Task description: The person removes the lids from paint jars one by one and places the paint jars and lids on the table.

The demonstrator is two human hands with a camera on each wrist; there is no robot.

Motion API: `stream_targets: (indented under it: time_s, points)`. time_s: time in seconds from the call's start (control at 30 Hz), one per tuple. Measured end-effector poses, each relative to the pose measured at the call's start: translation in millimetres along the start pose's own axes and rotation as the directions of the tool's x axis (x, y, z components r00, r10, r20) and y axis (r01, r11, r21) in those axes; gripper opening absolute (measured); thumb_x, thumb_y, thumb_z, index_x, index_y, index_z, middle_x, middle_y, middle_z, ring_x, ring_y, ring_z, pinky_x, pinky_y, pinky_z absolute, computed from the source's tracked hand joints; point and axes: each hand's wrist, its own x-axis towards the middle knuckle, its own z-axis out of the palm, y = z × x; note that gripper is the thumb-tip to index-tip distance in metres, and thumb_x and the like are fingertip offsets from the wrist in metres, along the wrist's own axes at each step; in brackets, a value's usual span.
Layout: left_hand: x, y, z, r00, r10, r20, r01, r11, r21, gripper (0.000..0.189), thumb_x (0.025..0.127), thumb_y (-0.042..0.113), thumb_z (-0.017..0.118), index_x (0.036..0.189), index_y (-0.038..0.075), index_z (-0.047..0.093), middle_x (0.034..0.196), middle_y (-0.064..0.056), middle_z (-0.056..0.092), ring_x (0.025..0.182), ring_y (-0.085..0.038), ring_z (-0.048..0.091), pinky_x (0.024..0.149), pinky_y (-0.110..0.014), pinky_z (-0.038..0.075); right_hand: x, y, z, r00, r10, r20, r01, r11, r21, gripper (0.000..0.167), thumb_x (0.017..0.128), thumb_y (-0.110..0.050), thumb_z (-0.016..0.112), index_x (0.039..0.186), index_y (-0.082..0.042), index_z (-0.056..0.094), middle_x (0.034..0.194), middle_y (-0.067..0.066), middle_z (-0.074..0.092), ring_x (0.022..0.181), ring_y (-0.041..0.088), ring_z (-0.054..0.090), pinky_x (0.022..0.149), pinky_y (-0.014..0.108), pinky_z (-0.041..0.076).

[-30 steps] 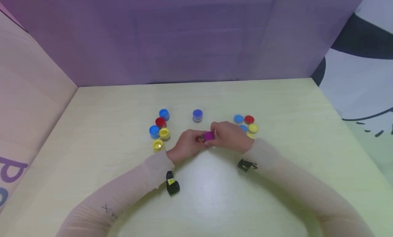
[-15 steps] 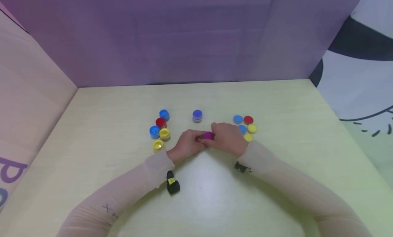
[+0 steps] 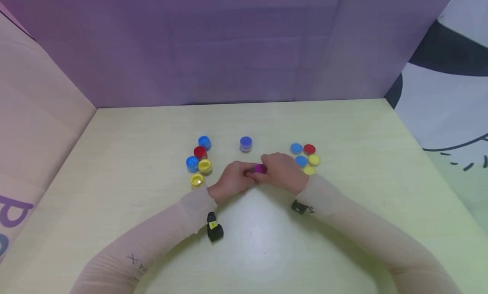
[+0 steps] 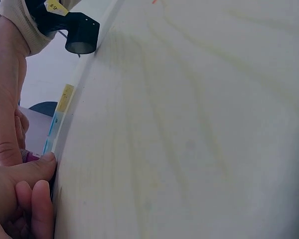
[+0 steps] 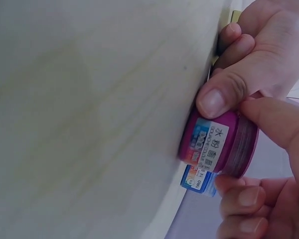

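Note:
Over the middle of the table, both hands meet at a small magenta gouache paint jar (image 5: 209, 142) with a white label, tilted on its side in the right wrist view. My left hand (image 3: 233, 178) grips the jar's body, thumb across it. The fingers of my right hand (image 3: 284, 172) pinch its ridged magenta lid (image 5: 243, 144), which sits on the jar. From above, fingers cover most of the jar, leaving a patch of magenta between the hands. Behind them a jar with a violet-blue lid (image 3: 245, 144) stands upright.
Left of the hands stand lidless jars: blue (image 3: 204, 142), red (image 3: 200, 152) and yellow (image 3: 197, 181) among them. At right lie loose lids, including a red lid (image 3: 309, 149), a blue lid (image 3: 296, 148) and a yellow lid (image 3: 314, 159). A purple wall (image 3: 244, 48) closes the back.
My right hand has turned slightly at the magenta lid, its wrist shifting a little left and uncovering more of the loose lids. The left hand stays almost still.

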Motion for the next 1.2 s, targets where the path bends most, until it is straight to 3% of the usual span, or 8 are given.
stream_targets:
  time_s: [0.13,0.37,1.07,1.2]
  points:
    - [0.7,0.1,-0.7,1.000,-0.014,0.012,0.014,1.000,-0.008,0.039,0.088,0.010,0.065,0.126,0.018,0.061,0.079,0.000,0.066,0.048,-0.013,0.050,0.050,-0.022,0.042,1.2,2.6,0.1,0.999,-0.033,0.000,0.033,0.999,0.014,0.034,0.084,-0.038,0.070,0.078,-0.009,0.053,0.062,0.001,0.047,0.058,0.015,0.045,0.054,0.023,0.034]
    - [-0.5,1.7,-1.3,1.000,-0.002,0.010,0.002,1.000,0.001,0.039,0.088,0.010,0.065,0.127,0.018,0.061,0.085,0.001,0.067,0.047,-0.013,0.050,0.049,-0.022,0.042,3.0,4.6,-2.2,0.997,-0.073,0.010,0.073,0.997,0.032,0.032,0.084,-0.035,0.071,0.078,-0.009,0.054,0.062,0.000,0.047,0.059,0.015,0.045,0.056,0.023,0.035]
    - [-0.4,1.4,-2.1,1.000,0.003,0.022,-0.003,1.000,-0.019,0.034,0.089,0.014,0.066,0.123,0.018,0.064,0.083,0.000,0.065,0.048,-0.015,0.050,0.050,-0.022,0.042,6.3,10.0,-8.9,0.981,-0.177,0.077,0.175,0.984,0.026,0.028,0.084,-0.031,0.071,0.080,-0.010,0.053,0.065,-0.001,0.047,0.063,0.014,0.045,0.060,0.023,0.036]
    - [0.0,0.4,-2.0,1.000,0.026,0.017,-0.026,1.000,-0.003,0.030,0.089,0.015,0.066,0.119,0.018,0.066,0.082,0.001,0.065,0.048,-0.015,0.051,0.050,-0.022,0.043,8.5,12.7,-10.5,0.973,-0.215,0.087,0.215,0.977,0.012,0.030,0.083,-0.030,0.073,0.079,-0.010,0.052,0.065,-0.002,0.045,0.062,0.013,0.043,0.059,0.023,0.035]
